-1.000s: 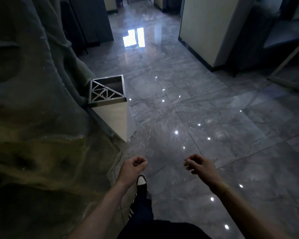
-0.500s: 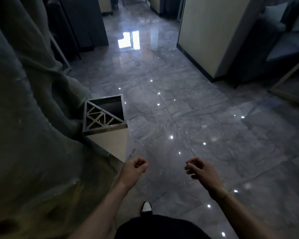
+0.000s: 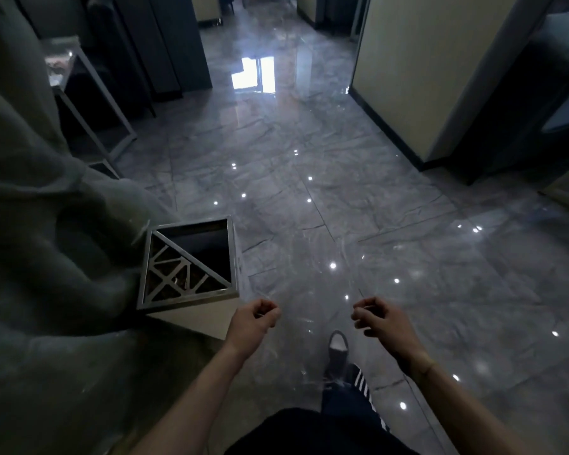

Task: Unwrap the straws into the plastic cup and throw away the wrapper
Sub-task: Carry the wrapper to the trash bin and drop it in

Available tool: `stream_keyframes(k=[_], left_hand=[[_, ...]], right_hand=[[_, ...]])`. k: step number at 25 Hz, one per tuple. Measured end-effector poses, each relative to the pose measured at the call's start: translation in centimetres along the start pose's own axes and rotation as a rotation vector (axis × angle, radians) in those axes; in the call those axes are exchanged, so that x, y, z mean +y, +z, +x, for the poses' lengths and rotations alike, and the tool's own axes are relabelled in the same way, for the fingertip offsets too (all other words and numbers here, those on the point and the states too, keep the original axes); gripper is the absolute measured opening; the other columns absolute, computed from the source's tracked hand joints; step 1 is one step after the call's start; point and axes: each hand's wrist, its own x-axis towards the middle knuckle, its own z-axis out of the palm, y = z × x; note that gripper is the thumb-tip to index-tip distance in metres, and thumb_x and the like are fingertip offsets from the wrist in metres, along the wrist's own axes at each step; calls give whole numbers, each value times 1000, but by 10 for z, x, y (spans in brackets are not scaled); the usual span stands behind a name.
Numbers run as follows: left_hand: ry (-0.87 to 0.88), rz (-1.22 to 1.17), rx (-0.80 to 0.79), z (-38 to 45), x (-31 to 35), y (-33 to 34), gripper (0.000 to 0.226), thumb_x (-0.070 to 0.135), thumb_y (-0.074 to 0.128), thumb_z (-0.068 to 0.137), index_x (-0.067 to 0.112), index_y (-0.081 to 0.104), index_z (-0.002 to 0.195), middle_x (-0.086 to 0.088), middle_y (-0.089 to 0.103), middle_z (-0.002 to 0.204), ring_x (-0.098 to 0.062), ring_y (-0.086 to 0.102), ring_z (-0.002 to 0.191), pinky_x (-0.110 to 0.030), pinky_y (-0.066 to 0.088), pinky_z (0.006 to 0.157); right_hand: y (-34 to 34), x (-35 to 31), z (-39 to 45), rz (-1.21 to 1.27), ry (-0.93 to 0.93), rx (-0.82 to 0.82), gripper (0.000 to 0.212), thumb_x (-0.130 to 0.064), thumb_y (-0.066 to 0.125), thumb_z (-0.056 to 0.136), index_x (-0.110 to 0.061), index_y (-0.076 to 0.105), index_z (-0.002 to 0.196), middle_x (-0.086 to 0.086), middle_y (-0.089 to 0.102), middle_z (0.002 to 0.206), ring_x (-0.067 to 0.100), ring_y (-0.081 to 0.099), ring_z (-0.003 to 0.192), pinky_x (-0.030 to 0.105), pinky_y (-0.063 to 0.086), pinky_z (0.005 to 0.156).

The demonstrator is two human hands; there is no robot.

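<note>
A square trash bin with a metal lattice top, half of it an open triangular hole, stands on the floor at left centre. My left hand hangs just right of the bin's near corner with its fingers pinched together. My right hand is level with it, further right, also pinched. A faint see-through wrapper seems stretched between the two hands, though it is hard to make out against the glossy floor. No cup or straws are in view.
A large grey rock-like form fills the left side and touches the bin. My shoe steps on the shiny grey tile floor. A metal-framed stand is at the back left, and a beige wall corner at the right.
I have walked forward: the bin has come from mid-left to just in front of my left hand. Both hands keep the same pinched pose.
</note>
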Motion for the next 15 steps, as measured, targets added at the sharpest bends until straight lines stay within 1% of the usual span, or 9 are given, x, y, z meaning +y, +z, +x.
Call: stream_keyframes(k=[3,7,9,12,15], left_hand=[[-38,-32,40,46,25,15,15,10,67,88,22,65,80,-4,68,78,-15,61,68,-19,49,59],[-83,-84,125,100,63,35,15,9,68,87,22,64,79,-5,68,77,-17,63,69,-26,49,62],[-101,-104,166,121,76,43,13,12,68,87,22,66,80,-4,69,79,-17,65,71,-27,51,64],[-129,-127,225,148,94,51,9,16,68,87,23,67,82,-2,71,82,-15,66,74,-27,53,67],[-158,-193,283,168,106,51,8,14,68,87,21,67,85,0,70,80,-12,65,71,-25,51,66]], right_hand=[[-21,-22,60,-39,-13,-53,5,-17,63,90,-18,67,93,2,74,87,13,70,75,23,51,65],[-52,-63,135,-86,-48,-120,4,-16,64,89,-16,68,91,2,74,84,10,69,72,22,53,63],[-63,-79,164,-98,-65,-151,5,-14,64,89,-15,68,92,3,74,84,10,69,71,23,53,63],[-74,-104,210,-110,-74,-208,6,-13,64,89,-11,67,94,8,73,87,15,68,74,27,53,66],[-76,-125,247,-135,-96,-277,6,-13,63,90,-11,67,94,8,74,87,15,68,73,28,52,67]])
